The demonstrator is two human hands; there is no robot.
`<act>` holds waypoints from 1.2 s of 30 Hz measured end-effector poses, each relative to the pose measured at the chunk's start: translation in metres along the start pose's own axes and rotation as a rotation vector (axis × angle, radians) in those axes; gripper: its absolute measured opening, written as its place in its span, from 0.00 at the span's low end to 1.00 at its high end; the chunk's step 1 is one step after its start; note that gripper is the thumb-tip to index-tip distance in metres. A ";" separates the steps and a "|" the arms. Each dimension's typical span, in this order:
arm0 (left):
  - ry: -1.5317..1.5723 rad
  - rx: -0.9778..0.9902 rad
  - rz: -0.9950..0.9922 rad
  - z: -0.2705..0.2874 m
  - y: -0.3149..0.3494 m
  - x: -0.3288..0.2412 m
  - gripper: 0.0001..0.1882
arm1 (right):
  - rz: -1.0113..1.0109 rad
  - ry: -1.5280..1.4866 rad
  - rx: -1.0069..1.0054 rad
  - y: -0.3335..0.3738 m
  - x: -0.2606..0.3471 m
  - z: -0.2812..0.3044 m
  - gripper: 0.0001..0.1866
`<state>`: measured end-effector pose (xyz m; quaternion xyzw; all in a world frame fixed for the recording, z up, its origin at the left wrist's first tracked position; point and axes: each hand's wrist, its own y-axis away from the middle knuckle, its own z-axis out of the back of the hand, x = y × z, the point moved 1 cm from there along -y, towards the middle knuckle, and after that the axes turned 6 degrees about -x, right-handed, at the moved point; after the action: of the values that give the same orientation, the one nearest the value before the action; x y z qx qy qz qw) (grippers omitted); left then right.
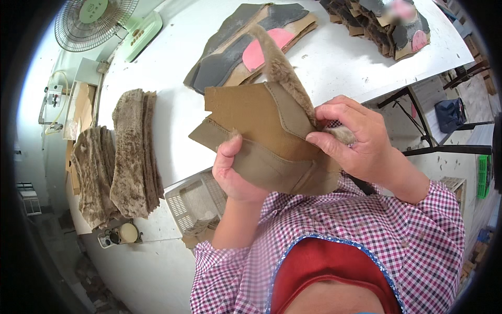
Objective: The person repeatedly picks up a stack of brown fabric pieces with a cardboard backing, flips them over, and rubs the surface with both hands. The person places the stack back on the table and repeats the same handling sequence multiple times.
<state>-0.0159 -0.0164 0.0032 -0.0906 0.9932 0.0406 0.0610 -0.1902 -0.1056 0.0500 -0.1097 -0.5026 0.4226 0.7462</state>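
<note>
My left hand (240, 175) grips the near left edge of a stitched brown shoe upper (243, 109), thumb on top and the other fingers out of sight beneath it. The upper has lighter tan panels with seams and a notched left edge. My right hand (366, 137) pinches a tan furry lining piece (285, 70) between thumb and fingers at the upper's right side. One strip of this fur stretches up and away from the pinch; a bit of it also shows inside the right palm. Fur and upper touch at the right hand's fingertips.
Two stacks of brown fur pieces (133, 152) lie on the white table (172, 125) at left. Farther back are grey-and-tan layered pieces with a pink patch (266, 47) and another such pile (371, 26). A fan (94, 21) stands far left; a plastic basket (183, 209) sits below the table's edge.
</note>
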 end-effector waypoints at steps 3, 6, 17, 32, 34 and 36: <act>-0.039 0.042 -0.005 0.001 0.003 -0.002 0.29 | -0.043 -0.099 0.098 -0.004 -0.001 0.005 0.10; -0.066 0.112 -0.015 -0.001 0.003 -0.003 0.29 | -0.064 -0.155 0.147 -0.003 -0.002 0.006 0.09; -0.576 0.005 -0.128 -0.001 0.001 -0.005 0.29 | -0.188 -0.180 0.086 0.017 -0.004 -0.004 0.09; -0.521 0.010 -0.029 0.006 -0.003 0.008 0.29 | -0.413 -0.435 0.016 0.005 0.001 -0.005 0.05; -0.576 -0.008 -0.027 0.005 -0.001 0.010 0.29 | -0.501 -0.514 0.011 -0.001 0.004 -0.005 0.05; -0.578 -0.012 -0.024 0.009 -0.001 0.010 0.29 | -0.537 -0.532 0.040 0.000 0.005 -0.002 0.05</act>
<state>-0.0243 -0.0184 -0.0072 -0.0875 0.9331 0.0701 0.3417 -0.1877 -0.1014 0.0525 0.1538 -0.6813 0.2354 0.6758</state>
